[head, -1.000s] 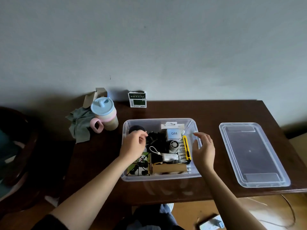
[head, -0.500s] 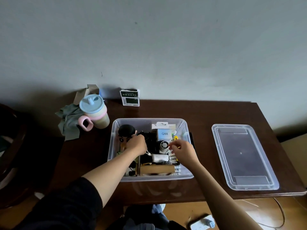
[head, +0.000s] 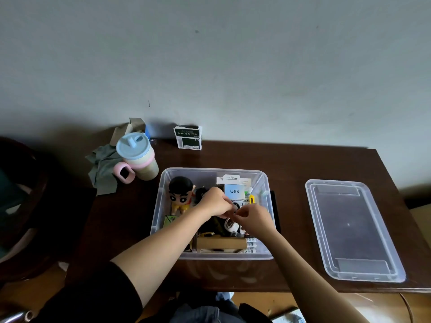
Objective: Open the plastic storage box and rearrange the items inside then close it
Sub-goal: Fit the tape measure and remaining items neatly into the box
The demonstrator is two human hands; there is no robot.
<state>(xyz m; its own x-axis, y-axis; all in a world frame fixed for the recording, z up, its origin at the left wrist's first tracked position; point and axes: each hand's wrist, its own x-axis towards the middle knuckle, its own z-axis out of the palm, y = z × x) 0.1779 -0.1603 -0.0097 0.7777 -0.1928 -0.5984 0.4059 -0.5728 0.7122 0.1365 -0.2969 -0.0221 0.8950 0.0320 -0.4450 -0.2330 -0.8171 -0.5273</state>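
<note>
1. Box (head: pixel 161 206) sits open in the middle of the dark wooden table (head: pixel 303 164), packed with small items.
2. Lid (head: pixel 349 229) lies flat on the table, off to the right, well apart from it.
3. Left hand (head: pixel 213 202) and right hand (head: pixel 253 219) meet over the box, fingers curled, pinching something small between them; too tiny to name.
4. Cartoon figure (head: pixel 179 194) stands in the back left corner.
5. White carton marked Q88 (head: pixel 234 191) stands at the back.
6. Lidded cup (head: pixel 137 157) stands left of the box.

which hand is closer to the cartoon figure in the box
Left. The left hand is just right of the cartoon figure; the right hand is farther right, beyond the left one.
</note>
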